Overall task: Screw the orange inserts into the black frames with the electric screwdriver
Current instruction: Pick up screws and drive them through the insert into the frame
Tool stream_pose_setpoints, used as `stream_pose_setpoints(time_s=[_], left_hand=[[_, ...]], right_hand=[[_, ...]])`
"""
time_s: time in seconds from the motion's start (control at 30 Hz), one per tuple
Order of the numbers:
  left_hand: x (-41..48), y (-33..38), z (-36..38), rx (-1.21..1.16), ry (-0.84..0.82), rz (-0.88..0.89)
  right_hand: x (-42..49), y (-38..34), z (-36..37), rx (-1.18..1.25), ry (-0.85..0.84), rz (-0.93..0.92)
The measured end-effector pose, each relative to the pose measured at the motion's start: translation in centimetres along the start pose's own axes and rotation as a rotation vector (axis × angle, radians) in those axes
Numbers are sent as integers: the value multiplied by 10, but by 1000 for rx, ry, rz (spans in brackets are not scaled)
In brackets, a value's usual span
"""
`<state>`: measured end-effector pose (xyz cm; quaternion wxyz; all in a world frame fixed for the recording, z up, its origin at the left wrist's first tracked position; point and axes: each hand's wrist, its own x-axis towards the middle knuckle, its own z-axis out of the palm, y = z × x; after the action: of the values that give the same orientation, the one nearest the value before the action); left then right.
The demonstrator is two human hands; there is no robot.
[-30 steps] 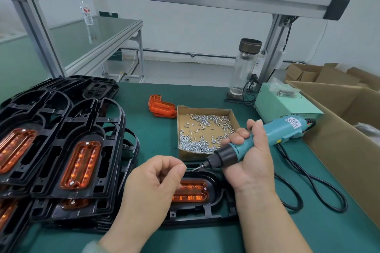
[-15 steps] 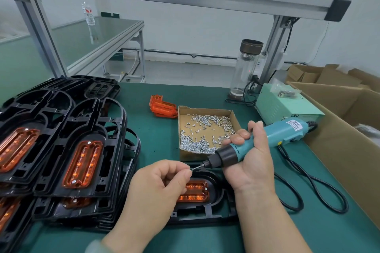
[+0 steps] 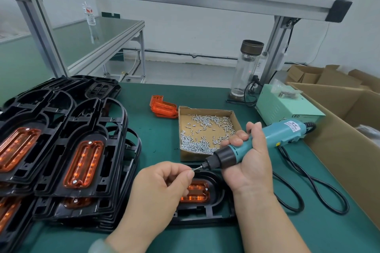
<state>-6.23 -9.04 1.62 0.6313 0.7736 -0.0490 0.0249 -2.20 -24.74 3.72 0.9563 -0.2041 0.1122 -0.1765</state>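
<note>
the left hand [image 3: 162,189] hides most of the orange insert [image 3: 196,192], and perhaps pinches a screw too small to tell.

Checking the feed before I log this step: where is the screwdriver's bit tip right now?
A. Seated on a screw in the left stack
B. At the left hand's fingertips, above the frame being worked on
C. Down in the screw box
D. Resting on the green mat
B: the right hand aims the electric screwdriver so its bit meets the left hand fingertips, above the black frame, clear of the screw box.
</note>
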Motion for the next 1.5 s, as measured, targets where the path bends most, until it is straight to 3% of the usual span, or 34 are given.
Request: stream_pose_setpoints(time_s=[1.1, 1.17, 1.27, 1.4, 1.5], left_hand=[[0, 8, 1, -51, -41, 1], [-3, 8, -3, 16, -15, 52], [-6, 10, -12, 375, 49, 202], [-11, 13, -14, 776, -67, 208], [-15, 8, -17, 879, -163, 174]], right_hand=[[-5, 0, 5, 38, -71, -37], [-3, -3, 4, 26, -74, -42], [-1, -9, 4, -27, -54, -58], [0, -13, 4, -81, -28, -69], [1, -14, 3, -93, -31, -63]])
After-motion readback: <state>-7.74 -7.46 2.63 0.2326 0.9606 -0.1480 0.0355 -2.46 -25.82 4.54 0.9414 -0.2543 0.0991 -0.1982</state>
